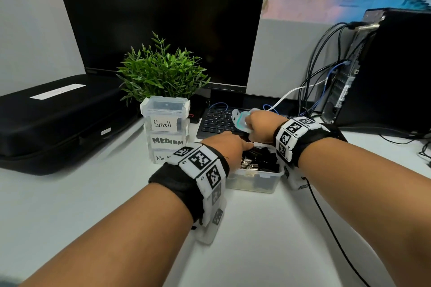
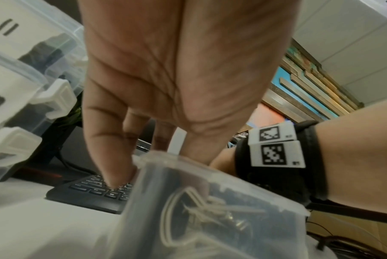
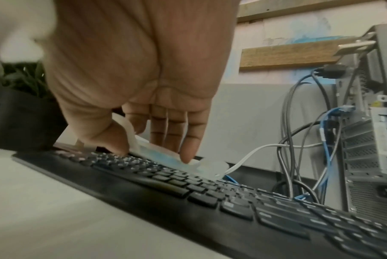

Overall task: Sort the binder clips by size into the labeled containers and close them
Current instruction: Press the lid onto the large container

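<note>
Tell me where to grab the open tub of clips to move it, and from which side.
Take the tub by its two short end walls under the rim, from above. It is lidless and full of loose clips, so keep it level; the lip gives fingers a ledge.

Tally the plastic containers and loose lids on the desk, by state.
Closed, stacked labeled containers ("Small", "MEDIUM", a third partly hidden): 3
Open container of binder clips: 1
Loose lid held by right hand: 1
Total: 5
</note>
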Action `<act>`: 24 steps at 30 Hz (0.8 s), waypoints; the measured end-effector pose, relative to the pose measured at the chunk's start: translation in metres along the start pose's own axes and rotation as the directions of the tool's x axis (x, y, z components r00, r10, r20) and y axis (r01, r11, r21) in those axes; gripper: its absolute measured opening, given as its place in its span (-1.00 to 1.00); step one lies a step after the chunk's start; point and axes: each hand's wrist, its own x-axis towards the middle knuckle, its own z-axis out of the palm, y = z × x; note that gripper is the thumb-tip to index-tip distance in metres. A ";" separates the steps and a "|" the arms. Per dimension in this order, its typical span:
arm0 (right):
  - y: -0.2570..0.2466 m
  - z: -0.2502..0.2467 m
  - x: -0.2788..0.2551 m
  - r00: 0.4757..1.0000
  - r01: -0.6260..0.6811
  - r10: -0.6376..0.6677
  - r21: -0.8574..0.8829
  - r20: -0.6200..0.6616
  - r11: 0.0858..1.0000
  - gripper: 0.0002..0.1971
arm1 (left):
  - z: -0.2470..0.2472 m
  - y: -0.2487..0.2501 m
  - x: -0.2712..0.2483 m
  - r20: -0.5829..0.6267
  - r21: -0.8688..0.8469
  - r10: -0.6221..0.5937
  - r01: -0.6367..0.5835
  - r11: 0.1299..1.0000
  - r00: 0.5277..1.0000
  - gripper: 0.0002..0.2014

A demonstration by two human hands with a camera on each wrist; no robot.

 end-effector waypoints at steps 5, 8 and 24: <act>0.022 -0.005 -0.032 0.972 -0.006 0.057 0.220 -0.226 0.976 -0.86 | 0.002 0.000 -0.002 -0.019 -0.046 -0.017 0.017 0.999 1.000 -0.39; 0.033 -0.007 -0.059 0.898 -0.013 0.232 0.505 -0.373 0.863 -0.84 | 0.007 0.001 -0.003 -0.052 -0.101 -0.050 0.044 0.994 0.997 -0.41; 0.038 -0.023 -0.141 0.926 0.053 0.362 0.909 0.111 -0.413 -0.72 | 0.014 0.025 -0.011 -0.255 -0.276 -0.137 0.063 0.959 0.957 -0.56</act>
